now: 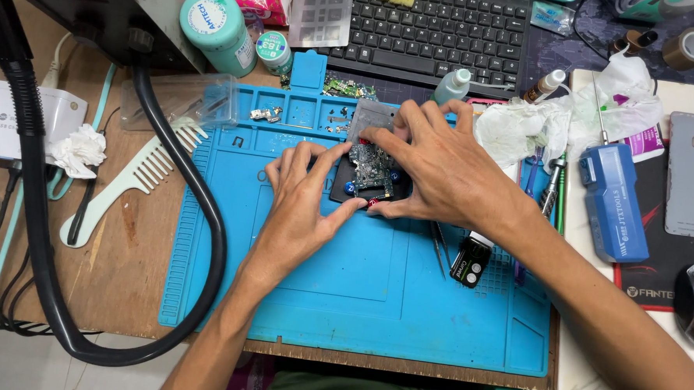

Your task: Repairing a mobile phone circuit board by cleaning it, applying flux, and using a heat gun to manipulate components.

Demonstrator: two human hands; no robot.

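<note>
**Both hands on a small circuit board at the blue mat**

A small circuit board [373, 171] sits near the top middle of the blue work mat [358, 289] on the wooden bench [125, 263]. The board is dark green, roughly rectangular, crowded with tiny parts and silvery patches, and it rests on a black holder [339, 193] with blue knobs showing at its edges. The left hand [304, 205] presses in from the left, its grip closed on the holder's lower edge with thumb and forefinger. The right hand [434, 164] arches over from the right, fingers spread, fingertips touching the board's top and thumb at its lower corner. Tweezers [438, 250] lie just below the right wrist, and a pale comb [133, 182] lies left of the mat.
</note>
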